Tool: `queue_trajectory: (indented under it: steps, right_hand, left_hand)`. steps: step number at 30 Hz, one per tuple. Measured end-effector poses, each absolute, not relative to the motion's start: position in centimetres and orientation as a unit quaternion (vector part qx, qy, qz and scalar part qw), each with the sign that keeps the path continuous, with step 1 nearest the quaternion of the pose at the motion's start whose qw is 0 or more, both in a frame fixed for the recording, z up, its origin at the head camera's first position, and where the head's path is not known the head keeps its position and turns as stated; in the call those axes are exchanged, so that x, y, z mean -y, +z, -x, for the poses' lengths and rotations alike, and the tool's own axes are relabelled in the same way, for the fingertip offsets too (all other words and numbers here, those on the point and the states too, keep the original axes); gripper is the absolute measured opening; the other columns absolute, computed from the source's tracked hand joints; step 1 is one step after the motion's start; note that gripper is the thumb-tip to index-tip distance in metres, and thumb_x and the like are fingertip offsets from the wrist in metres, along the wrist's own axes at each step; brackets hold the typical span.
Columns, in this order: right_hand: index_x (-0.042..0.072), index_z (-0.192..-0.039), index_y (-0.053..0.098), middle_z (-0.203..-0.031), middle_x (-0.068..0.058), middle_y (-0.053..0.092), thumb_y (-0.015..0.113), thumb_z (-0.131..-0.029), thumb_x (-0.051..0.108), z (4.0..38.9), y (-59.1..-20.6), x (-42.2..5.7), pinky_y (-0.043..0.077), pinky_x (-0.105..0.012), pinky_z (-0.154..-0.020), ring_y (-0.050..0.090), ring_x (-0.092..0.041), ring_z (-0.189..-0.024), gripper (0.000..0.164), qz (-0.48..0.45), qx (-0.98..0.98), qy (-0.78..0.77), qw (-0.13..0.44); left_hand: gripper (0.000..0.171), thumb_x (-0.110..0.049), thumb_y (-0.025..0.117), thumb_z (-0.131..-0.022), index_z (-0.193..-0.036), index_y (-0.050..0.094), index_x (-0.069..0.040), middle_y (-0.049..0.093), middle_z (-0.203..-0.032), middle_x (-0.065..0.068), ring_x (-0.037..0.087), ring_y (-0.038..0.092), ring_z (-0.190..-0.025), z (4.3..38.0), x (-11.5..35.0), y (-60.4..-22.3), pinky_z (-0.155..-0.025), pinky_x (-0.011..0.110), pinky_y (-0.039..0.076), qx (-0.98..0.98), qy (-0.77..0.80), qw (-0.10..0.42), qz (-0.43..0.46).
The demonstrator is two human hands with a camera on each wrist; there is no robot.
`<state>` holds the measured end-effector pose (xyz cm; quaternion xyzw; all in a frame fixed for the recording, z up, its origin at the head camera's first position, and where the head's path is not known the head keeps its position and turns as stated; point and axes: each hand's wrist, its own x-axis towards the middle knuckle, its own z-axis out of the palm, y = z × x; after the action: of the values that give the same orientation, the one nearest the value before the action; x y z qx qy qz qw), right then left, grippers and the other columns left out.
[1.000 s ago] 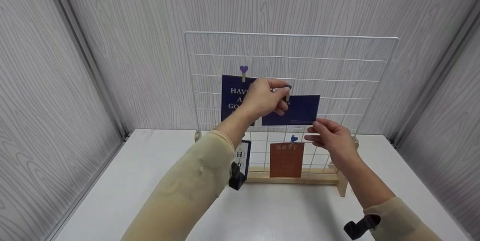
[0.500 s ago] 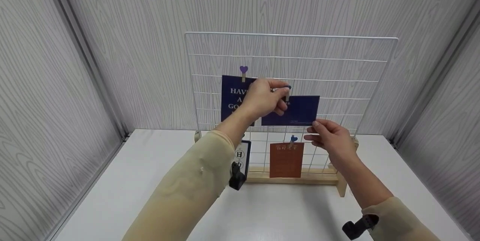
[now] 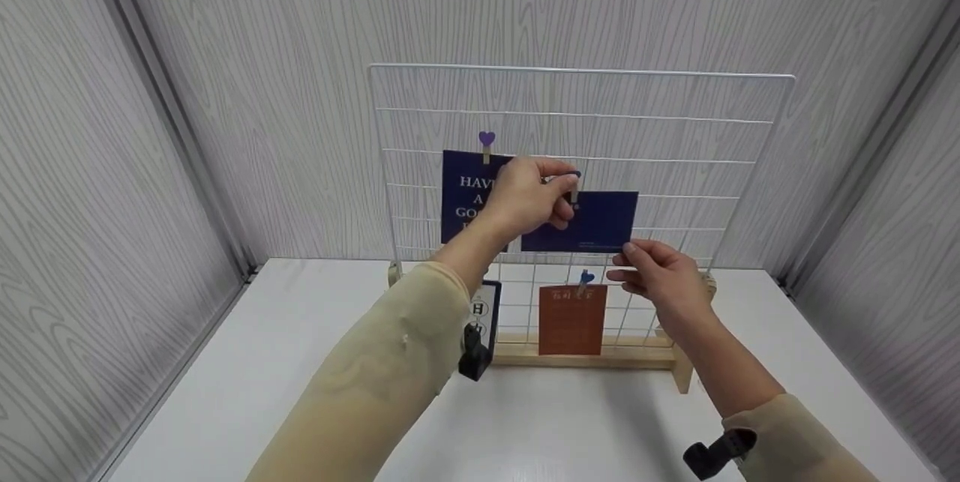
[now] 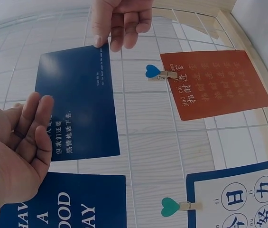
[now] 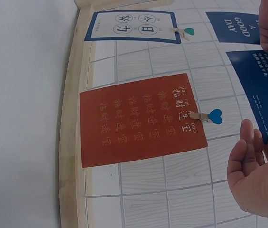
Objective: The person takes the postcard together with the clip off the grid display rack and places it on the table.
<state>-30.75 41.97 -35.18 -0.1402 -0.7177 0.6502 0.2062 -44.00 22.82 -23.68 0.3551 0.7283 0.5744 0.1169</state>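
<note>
At the wire grid, my left hand pinches a small wooden clip with a dark blue heart, at the top edge of a dark blue card. The left hand covers part of that card in the head view. My right hand pinches the card's lower right corner between thumb and finger, its other fingers loosely bent. White lettering shows on the card in the left wrist view. Whether the clip's jaws bite the wire is hidden.
A "HAVE A GOOD DAY" card hangs left under a purple heart clip. Below hang a red card with a blue heart clip and a blue-bordered white card. The grid stands on a wooden base.
</note>
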Motion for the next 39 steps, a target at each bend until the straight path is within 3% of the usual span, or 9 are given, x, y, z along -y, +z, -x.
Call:
queue_trajectory:
  steps: [7,14,24,39]
  right_hand:
    - [0.0,-0.132,0.063,-0.106,-0.001,0.076,0.061,-0.111,0.029,30.8,-35.4,-42.0,0.059,-0.027,-0.09,0.077,-0.016,-0.099,0.036,0.137,0.721,0.647,0.209]
    - [0.0,-0.131,0.064,-0.111,-0.005,0.076,0.061,-0.111,0.029,30.5,-35.7,-41.9,0.059,-0.027,-0.09,0.077,-0.016,-0.099,0.036,0.147,0.725,0.64,0.207]
    - [-0.001,-0.129,0.065,-0.106,-0.002,0.075,0.062,-0.11,0.028,29.7,-36.6,-41.9,0.06,-0.027,-0.089,0.078,-0.017,-0.096,0.035,0.148,0.727,0.635,0.215]
    - [-0.004,-0.131,0.065,-0.106,-0.004,0.075,0.059,-0.112,0.026,27.6,-38.6,-42.8,0.06,-0.028,-0.087,0.078,-0.017,-0.096,0.036,0.145,0.738,0.628,0.198]
  left_hand:
    - [0.033,-0.016,0.061,-0.11,-0.14,0.069,-0.005,0.072,-0.069,0.01,0.024,0.075,-0.066,43.9,-22.6,-23.4,-0.073,0.03,0.062,-0.742,0.553,0.116,-0.36]
    - [0.032,-0.013,0.061,-0.11,-0.14,0.068,-0.003,0.071,-0.065,0.008,0.022,0.075,-0.064,44.0,-22.8,-23.6,-0.066,0.032,0.062,-0.745,0.548,0.111,-0.363]
    - [0.03,-0.012,0.061,-0.11,-0.137,0.071,-0.003,0.071,-0.064,0.008,0.02,0.075,-0.063,44.0,-22.8,-23.9,-0.06,0.026,0.057,-0.738,0.56,0.108,-0.362]
    - [0.033,-0.013,0.059,-0.111,-0.141,0.068,-0.004,0.073,-0.069,0.008,0.021,0.076,-0.068,43.8,-22.4,-23.7,-0.077,0.031,0.062,-0.722,0.575,0.118,-0.367]
